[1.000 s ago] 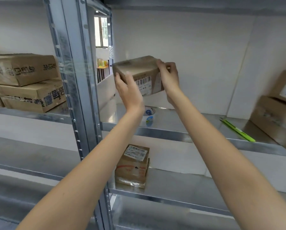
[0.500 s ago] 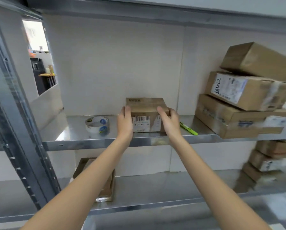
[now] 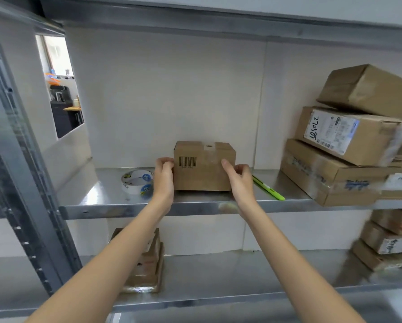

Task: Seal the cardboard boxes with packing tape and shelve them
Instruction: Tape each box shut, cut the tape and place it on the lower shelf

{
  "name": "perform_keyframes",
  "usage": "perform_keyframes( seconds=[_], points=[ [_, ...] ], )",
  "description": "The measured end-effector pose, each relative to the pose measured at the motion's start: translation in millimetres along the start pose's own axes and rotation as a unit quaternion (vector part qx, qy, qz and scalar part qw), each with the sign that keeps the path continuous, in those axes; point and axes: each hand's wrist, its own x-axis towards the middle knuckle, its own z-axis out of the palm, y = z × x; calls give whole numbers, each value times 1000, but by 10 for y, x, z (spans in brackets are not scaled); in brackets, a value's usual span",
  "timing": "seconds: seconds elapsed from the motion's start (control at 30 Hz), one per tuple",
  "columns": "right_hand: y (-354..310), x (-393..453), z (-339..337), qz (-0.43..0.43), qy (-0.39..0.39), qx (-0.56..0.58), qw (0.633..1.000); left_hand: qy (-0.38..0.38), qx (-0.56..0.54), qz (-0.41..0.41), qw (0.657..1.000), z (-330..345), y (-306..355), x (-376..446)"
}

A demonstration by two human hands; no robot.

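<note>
- Steel shelving (image 3: 195, 202) against a white wall now carries the small brown cardboard box (image 3: 204, 166), set down from mid-air.
- Left hand (image 3: 163, 176) and right hand (image 3: 240, 180) grip its sides with curled fingers.
- White tape roll (image 3: 137, 184) sits left of it, green pen (image 3: 267, 188) right.
- Shelving looks nearly finished.

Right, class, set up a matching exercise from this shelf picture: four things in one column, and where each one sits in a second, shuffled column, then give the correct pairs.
Things
1. roll of tape
2. green pen
3. small box with the barcode
4. box with the handwritten label

Places
A. in the stack at the right end of the shelf
B. between the left hand and the right hand
C. lying on the shelf just right of the right hand
D. lying on the shelf just left of the left hand

Pairs: 1-D, 2-C, 3-B, 4-A
</note>
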Motion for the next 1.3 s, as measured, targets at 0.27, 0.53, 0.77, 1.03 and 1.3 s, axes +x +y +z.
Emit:
perform_keyframes(
  seconds=[0.27,0.53,0.77,1.03,1.3],
  points=[
    [22,38,26,-11,-2,-17,1000,-8,121,21,992,86,114,-134],
    [-43,99,27,33,7,38,999,-4,102,3,995,139,145,-97],
    [-64,103,47,44,-22,59,997,-23,83,-20,996,155,213,-105],
    [-63,104,68,50,-24,51,997,-59,172,44,982,-6,275,-71],
    [97,221,13,78,-36,82,993,-106,600,125,783,-968,124,38]
  ],
)
